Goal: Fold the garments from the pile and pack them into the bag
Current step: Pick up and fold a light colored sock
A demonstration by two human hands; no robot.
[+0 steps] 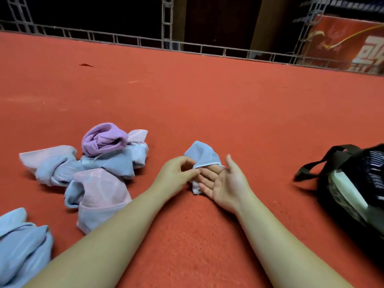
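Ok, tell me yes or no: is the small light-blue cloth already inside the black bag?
No, the small light-blue cloth is held between both hands above the red carpet, apart from the black bag at right.

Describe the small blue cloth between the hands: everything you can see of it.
The small blue cloth is pale blue, thin, finely ribbed fabric with a stitched lighter hem. It is partly folded into a rough triangle whose point tips away from the person. It lies over the fingers of the right hand, which is palm up and flat, and a narrow end hangs below them toward the red carpet. The left hand pinches its near edge. It lies apart from the pile and the bag.
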